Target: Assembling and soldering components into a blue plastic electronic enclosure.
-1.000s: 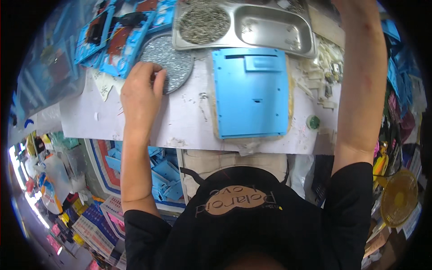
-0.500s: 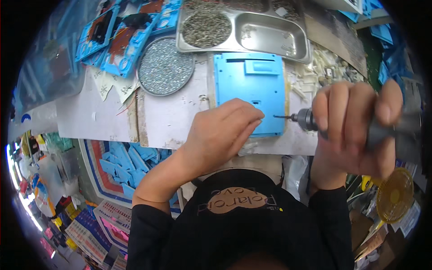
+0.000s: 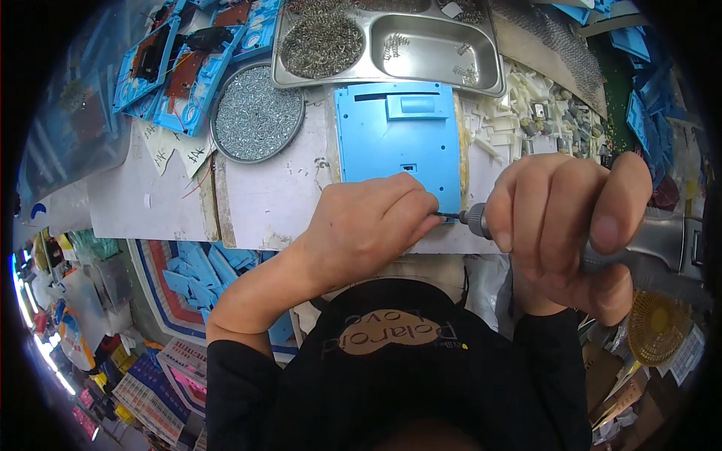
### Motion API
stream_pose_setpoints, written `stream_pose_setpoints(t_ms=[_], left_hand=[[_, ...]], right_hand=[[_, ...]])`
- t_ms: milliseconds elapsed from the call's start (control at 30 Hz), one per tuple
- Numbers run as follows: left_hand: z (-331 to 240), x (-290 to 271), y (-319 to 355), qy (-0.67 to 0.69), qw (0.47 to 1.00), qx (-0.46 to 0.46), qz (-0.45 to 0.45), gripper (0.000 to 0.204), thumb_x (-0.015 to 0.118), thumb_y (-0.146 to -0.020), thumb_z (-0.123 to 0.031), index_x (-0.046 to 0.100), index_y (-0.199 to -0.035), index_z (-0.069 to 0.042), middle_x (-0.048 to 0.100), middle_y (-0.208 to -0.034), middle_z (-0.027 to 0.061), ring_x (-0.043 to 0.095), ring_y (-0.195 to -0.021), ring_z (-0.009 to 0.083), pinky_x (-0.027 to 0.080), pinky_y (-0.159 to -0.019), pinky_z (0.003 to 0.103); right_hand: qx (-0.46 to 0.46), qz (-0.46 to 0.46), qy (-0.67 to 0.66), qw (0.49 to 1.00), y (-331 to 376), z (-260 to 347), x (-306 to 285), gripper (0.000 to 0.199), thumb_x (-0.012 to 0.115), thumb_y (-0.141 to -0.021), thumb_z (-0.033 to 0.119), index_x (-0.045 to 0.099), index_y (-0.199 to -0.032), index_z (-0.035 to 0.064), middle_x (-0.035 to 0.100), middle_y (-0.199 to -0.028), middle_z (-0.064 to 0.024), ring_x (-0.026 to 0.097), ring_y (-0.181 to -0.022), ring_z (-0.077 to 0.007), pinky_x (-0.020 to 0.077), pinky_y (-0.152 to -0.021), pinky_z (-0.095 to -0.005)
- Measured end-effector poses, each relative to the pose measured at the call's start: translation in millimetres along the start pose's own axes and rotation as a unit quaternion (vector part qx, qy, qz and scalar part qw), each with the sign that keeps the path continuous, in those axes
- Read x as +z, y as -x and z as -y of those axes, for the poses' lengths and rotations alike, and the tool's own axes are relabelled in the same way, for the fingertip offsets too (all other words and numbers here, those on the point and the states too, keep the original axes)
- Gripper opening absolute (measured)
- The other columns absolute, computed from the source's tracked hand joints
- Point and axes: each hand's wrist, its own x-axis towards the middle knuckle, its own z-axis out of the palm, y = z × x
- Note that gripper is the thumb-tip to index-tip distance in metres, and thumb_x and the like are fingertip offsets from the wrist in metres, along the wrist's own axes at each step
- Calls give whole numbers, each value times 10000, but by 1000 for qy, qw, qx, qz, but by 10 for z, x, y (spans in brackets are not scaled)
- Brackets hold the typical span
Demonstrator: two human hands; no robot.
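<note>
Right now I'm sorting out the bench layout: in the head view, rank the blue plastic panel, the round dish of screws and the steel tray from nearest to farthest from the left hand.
1. Blue plastic panel, just above the left hand.
2. Round dish of screws, up and left.
3. Steel tray, top edge.

It is an assembly workshop: a bench [image 3: 173, 195] carries a screw tray [image 3: 489, 79], a screw dish [image 3: 258, 113] and blue plastic parts [image 3: 173, 68].

Single head view: fisheye, looking steeply down from above the person's chest, close over the counter [image 3: 278, 203]; near edge mid-frame, far edge at top.
</note>
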Motion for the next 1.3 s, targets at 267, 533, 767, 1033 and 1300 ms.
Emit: stream_pose_setpoints(t_ms=[267,533,767,1033,1300], left_hand=[[83,73,-28,101,993,50,27,151,769,-851,-60,658,-953,-45,669,-828,81,666,-670,269,532,-575,341],[233,30,121,-28,996,-66,-48,151,735,-866,-79,601,-797,-74,620,-782,90,607,-638,273,464,-547,368],[317,92,125,-23,998,2,-55,186,755,-839,-77,579,-793,-41,688,-990,102,708,-1015,276,575,-900,459],[359,118,151,-12,998,-24,-58,187,744,-858,-74,579,-772,-52,726,-1029,87,719,-1089,286,554,-992,479],[379,115,140,-10,998,-19,-57,164,761,-843,-89,607,-818,-40,702,-1019,87,711,-1075,269,572,-971,458]], right_hand=[[12,-41,24,999,203,104,47,270,726,-940,327,532,-1047,172,541,-630,54,510,-520,-94,465,-577,-284],[1,-45,13,999,526,-154,-100,275,729,-895,85,551,-1101,40,558,-750,-69,501,-636,-158,445,-623,-343],[-48,-14,110,993,534,-357,-87,208,708,-835,-52,554,-963,0,571,-685,-82,555,-570,-197,476,-556,-352],[-36,-17,18,999,224,-279,-157,192,742,-821,7,557,-772,29,555,-617,-88,563,-551,-226,490,-545,-367],[-43,22,195,980,123,-494,-103,281,727,-919,215,509,-808,76,551,-586,-38,533,-490,-188,497,-527,-331]])
